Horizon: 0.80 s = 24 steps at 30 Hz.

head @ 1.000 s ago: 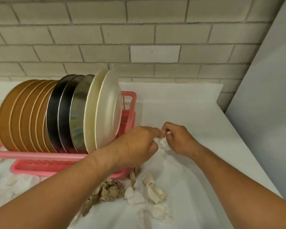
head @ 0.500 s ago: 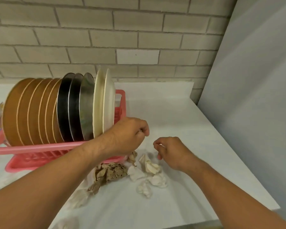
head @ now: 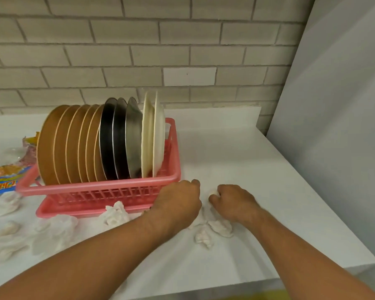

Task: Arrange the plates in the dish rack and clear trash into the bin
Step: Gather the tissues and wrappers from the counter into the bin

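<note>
A pink dish rack (head: 95, 187) stands on the white counter with plates upright in it: several brown plates (head: 69, 144), three dark metal plates (head: 112, 139) and two cream plates (head: 158, 135). My left hand (head: 180, 201) is curled into a fist at the rack's front right corner, and whatever is under it is hidden. My right hand (head: 233, 201) sits just to its right, with its fingers pinched on a small crumpled tissue (head: 214, 192). More crumpled white tissues (head: 221, 227) lie below both hands.
Other tissue wads (head: 115, 213) and a larger one (head: 54, 230) lie in front of the rack and to the left. A colourful snack wrapper (head: 2, 179) lies left of the rack. A grey panel (head: 344, 126) bounds the counter on the right. No bin is visible.
Both hands have come down and apart, from pinching one tissue together to resting low on the counter. The view pulled back, showing more tissues on the left. The left hand now covers the brown paper.
</note>
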{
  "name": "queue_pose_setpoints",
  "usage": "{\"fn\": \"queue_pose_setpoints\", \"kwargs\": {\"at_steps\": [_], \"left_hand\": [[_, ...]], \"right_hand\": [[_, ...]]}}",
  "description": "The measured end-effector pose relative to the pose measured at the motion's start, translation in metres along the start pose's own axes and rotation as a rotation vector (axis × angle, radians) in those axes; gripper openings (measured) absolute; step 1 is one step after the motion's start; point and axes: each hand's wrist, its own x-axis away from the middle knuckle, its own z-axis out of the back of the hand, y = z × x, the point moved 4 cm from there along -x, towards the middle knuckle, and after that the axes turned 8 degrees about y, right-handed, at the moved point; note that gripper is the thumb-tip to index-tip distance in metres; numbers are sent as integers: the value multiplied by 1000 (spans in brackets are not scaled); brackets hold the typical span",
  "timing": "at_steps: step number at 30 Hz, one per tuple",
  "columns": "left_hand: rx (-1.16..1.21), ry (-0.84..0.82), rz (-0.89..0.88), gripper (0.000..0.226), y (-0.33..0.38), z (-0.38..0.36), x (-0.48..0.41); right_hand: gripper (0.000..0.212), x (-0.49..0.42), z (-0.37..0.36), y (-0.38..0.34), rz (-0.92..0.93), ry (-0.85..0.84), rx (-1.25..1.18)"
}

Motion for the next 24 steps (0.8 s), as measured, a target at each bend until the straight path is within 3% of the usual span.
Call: {"fn": "queue_pose_setpoints", "kwargs": {"at_steps": [4, 12, 15, 19, 24], "left_hand": [[-169, -130, 68, 23, 14, -20, -14], [-162, -243, 204, 27, 7, -42, -43], [-71, -193, 204, 25, 9, -46, -48], [217, 26, 190, 21, 10, -38, -43], [225, 120, 60, 27, 7, -10, -18]], "right_hand": [[33, -5, 15, 13, 40, 103, -54], [34, -4, 21, 38, -34, 155, -202], [33, -3, 14, 40, -56, 154, -259], [33, 0, 18, 33, -97, 171, -402], [27, 16, 30, 13, -112, 207, -493]]}}
